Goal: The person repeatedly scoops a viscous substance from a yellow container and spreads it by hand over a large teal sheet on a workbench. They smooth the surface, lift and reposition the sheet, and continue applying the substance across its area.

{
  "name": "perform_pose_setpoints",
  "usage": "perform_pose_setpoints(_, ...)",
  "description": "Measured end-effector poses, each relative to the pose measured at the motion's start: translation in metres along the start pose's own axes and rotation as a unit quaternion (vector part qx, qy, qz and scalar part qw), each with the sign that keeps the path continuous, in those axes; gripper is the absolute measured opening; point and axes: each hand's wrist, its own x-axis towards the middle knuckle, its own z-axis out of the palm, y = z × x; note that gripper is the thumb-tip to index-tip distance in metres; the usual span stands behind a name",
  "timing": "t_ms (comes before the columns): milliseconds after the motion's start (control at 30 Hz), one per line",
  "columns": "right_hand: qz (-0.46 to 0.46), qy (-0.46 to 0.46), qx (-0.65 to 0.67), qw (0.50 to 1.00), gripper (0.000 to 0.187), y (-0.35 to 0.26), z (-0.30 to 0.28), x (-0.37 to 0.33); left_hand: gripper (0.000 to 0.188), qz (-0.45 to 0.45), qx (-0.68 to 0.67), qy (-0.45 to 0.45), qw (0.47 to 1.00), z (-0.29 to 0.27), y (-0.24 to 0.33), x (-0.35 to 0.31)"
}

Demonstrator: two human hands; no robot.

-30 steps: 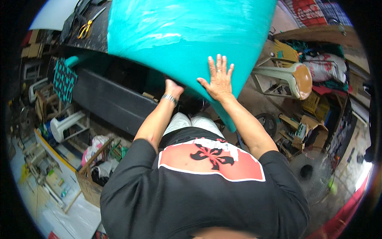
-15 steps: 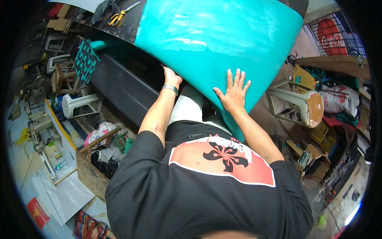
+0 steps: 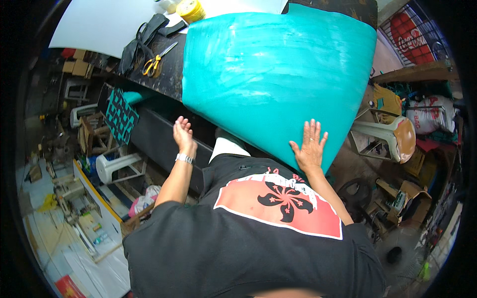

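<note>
A large teal sheet (image 3: 278, 64), with whitish smears over its upper part, lies on the dark worktable (image 3: 171, 82) and hangs over the near edge. My right hand (image 3: 309, 148) rests flat on the sheet's lower right part, fingers spread. Off the sheet's left edge, my left hand (image 3: 184, 135) is raised in the air, palm turned up, fingers stretched and holding nothing. Below it runs a long black padded panel (image 3: 154, 130). Scissors with yellow handles (image 3: 155, 63) lie on the table beside black fabric strips (image 3: 141, 42).
A yellow tub (image 3: 191, 10) and white sheets (image 3: 102, 22) are at the table's far side. White stools stand left (image 3: 113, 168) and right (image 3: 401, 139). A sewing machine (image 3: 72, 198) sits at the far left. Cartons (image 3: 415, 198) and bags (image 3: 432, 113) crowd the right.
My left hand has come away from the sheet's edge and moved left. My right hand has slid toward the near right, still flat on the sheet. The view has shifted, showing more of the table.
</note>
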Motion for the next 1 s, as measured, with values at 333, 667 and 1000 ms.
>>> perform_pose_setpoints(333, 0.377, 0.175, -0.071, 0.907, 0.092, -0.034, 0.026, 0.030, 0.050, 0.470, 0.418, -0.343, 0.698, 0.098, 0.117, 0.116)
perform_pose_setpoints(667, 0.386, 0.199, -0.082, 0.897, 0.087, -0.032, 0.034, 0.024, 0.032, 0.263, 0.315, -0.557, 0.722, 0.108, 0.122, 0.167)
perform_pose_setpoints(1000, 0.426, 0.229, -0.123, 0.867, 0.086, -0.040, 0.056, 0.008, 0.044, 0.473, 0.287, -0.513, 0.656, 0.126, 0.108, 0.232)
